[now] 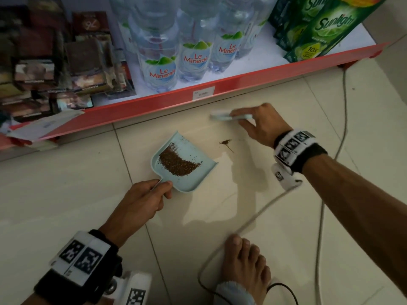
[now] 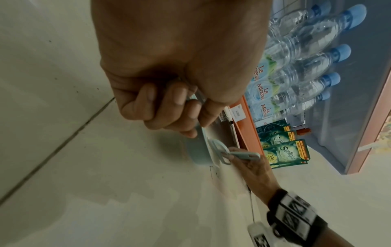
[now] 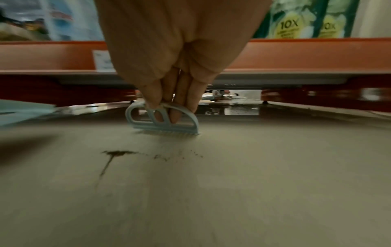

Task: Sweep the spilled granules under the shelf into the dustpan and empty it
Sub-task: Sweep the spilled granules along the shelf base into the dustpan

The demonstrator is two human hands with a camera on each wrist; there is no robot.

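While granules remain: a small pile [image 1: 225,142] lies at 2 o'clock from the dustpan [image 1: 182,164].
Left hand [image 1: 141,201]: grips the dustpan handle.
Right hand [image 1: 259,124]: pinches the brush [image 1: 226,116] at the shelf [image 1: 176,100] edge.
Technique: draw short, low strokes toward the pan lip, pan flat.
Writing: "Le Minerale" bottles [image 1: 163,69], "Sunlight", "10X" pouches [image 1: 326,29].

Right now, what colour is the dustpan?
Pale blue-green; the dustpan shows best in the head view.
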